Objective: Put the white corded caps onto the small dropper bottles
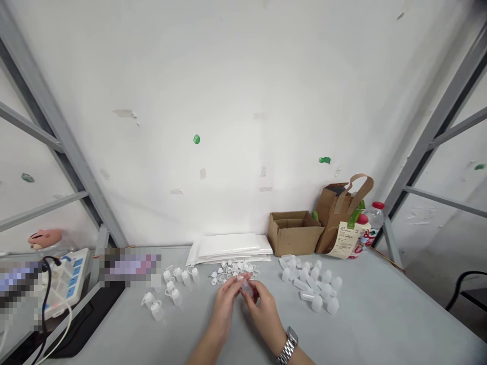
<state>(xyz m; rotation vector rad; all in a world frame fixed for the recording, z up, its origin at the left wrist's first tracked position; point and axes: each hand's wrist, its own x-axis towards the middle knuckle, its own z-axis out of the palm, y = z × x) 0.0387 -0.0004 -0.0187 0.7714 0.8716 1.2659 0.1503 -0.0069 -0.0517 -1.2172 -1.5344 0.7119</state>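
My left hand (227, 296) and my right hand (262, 306) meet over the grey table (380, 319), fingers pinched together around a small translucent plastic bottle (246, 288). My right wrist wears a metal watch (288, 345). Just beyond my fingers lies a heap of small white caps (232, 270). To the right lie several uncapped translucent bottles (314, 286). To the left stand several capped bottles (171, 286).
A stack of white padded envelopes (230, 247) lies against the wall. An open cardboard box (293, 232), a brown paper bag (340, 213) and drink bottles (375, 220) stand at the back right. A power strip (70, 276) with cables sits at the left. Grey metal frame posts flank the table.
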